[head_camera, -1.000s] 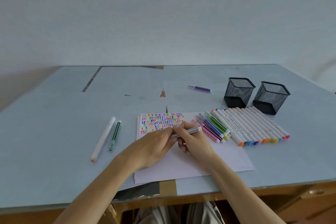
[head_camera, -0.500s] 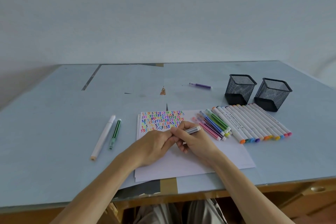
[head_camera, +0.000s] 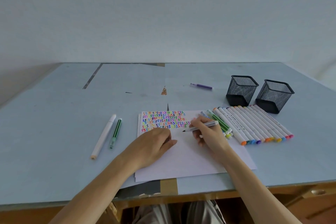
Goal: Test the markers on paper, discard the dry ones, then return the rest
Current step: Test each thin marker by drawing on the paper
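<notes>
A white paper sheet (head_camera: 190,160) lies in front of me, its top left filled with coloured squiggles (head_camera: 163,120). My right hand (head_camera: 209,138) grips a grey marker (head_camera: 209,124) whose bare dark tip points left, just above the paper. My left hand (head_camera: 154,142) rests on the sheet with its fingers curled; the marker's cap is not visible and seems hidden inside them. To the right lie thin coloured markers (head_camera: 221,124) and a row of several white markers (head_camera: 254,123).
Two black mesh cups (head_camera: 241,90) (head_camera: 273,95) stand at the back right. A purple marker (head_camera: 201,86) lies behind the paper. A white marker (head_camera: 103,136) and a green marker (head_camera: 115,132) lie to the left. The table's front edge (head_camera: 181,193) is close.
Both hands were together on the capped grey marker. They have pulled apart: the left hand moved left, and the marker's tip is now bare in the right hand.
</notes>
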